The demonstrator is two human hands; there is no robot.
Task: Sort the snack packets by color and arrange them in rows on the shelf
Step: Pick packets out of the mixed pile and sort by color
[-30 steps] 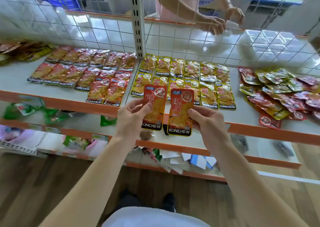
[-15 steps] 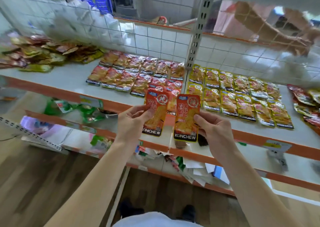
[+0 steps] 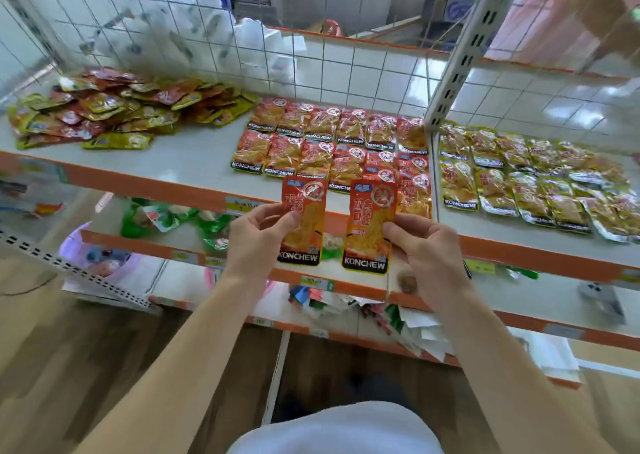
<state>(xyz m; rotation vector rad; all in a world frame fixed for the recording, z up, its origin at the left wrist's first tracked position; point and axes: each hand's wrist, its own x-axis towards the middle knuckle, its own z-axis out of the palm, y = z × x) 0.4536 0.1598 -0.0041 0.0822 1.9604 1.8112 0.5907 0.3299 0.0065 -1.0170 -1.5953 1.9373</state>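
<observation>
My left hand [image 3: 258, 237] pinches one red snack packet [image 3: 304, 220] by its left edge. Beside it, a second red snack packet [image 3: 370, 227] is pinched at its right edge by my right hand [image 3: 427, 246]. Both packets hang upright in front of the shelf's orange front edge [image 3: 173, 185]. On the shelf just behind them lie the rows of red packets [image 3: 329, 142]. Rows of yellow packets [image 3: 519, 173] fill the bay to the right of the upright post. A mixed, unsorted pile of red and yellow packets [image 3: 110, 107] lies at the shelf's left.
A wire grid panel [image 3: 242, 38] backs the shelf and a perforated metal post [image 3: 460, 45] splits it into bays. Lower shelves [image 3: 173, 249] hold green packets and loose papers. A person's arm [image 3: 602, 7] shows behind the grid at top right. Wooden floor below.
The view has swung left: the red rows now sit straight ahead and the left pile has come into sight. Both hands still hold their red packets, now slightly farther apart.
</observation>
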